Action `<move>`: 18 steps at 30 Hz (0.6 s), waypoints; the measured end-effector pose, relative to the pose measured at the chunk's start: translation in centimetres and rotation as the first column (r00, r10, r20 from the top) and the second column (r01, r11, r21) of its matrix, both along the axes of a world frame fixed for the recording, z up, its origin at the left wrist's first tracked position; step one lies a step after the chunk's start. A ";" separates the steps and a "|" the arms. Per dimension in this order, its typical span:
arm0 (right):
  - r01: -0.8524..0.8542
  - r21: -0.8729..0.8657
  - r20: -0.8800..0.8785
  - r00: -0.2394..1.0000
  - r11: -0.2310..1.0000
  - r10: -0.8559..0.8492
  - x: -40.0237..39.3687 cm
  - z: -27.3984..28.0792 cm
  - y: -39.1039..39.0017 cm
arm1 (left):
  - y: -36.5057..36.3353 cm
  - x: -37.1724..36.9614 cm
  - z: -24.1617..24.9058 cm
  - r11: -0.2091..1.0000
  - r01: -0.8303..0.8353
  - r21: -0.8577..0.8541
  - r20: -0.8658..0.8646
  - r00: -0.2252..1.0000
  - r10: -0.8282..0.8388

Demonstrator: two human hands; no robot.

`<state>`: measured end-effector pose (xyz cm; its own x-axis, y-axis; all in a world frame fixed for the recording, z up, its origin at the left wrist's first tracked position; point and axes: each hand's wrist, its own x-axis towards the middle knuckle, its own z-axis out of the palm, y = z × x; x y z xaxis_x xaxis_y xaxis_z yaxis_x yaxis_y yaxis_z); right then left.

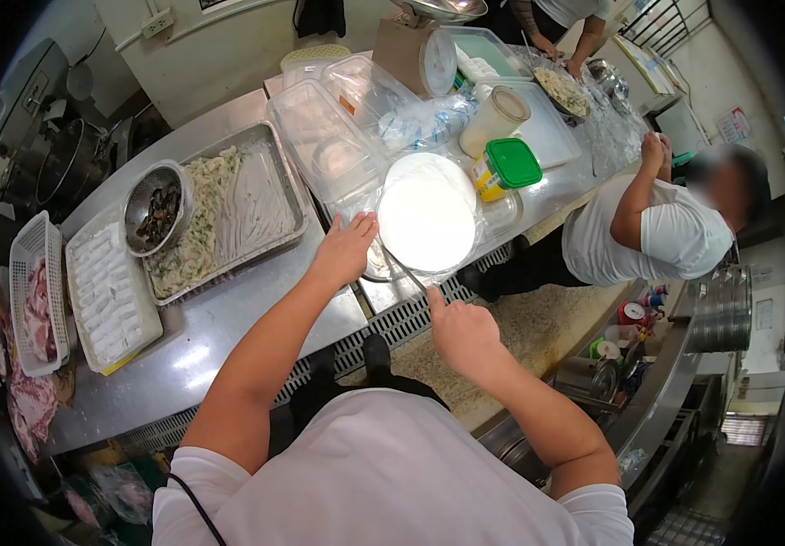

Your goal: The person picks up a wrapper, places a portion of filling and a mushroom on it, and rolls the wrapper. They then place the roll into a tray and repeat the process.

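Two overlapping round white sheets (428, 223), perhaps wrappers, lie on plastic film at the front of the steel table. My left hand (347, 247) rests at their left edge, fingers stretched out and palm down. In my right hand (465, 338), closed with the index finger pointing forward, is the handle of a thin metal spatula or knife (405, 271). Its tip reaches toward the sheets' lower left edge; I cannot make out its exact shape. To the left stands a steel tray (299, 205) of pale filling with green bits, partly scraped down.
A colander (183, 187) of dark pieces sits on the tray's edge. Beside it are a container of white rolls (106, 296) and a white basket (21, 237) of meat. Clear plastic boxes (333, 150) and a green-lidded tub (512, 164) stand behind. A co-worker (652, 223) stands at right.
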<state>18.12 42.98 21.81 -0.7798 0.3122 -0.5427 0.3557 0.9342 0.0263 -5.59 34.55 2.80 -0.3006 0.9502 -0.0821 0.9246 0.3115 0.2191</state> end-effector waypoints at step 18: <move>-0.039 0.048 0.012 0.999 0.998 0.038 1.3 0.5 0.3 | -1.0 3.1 0.6 0.998 0.053 0.019 0.076 0.996 -0.055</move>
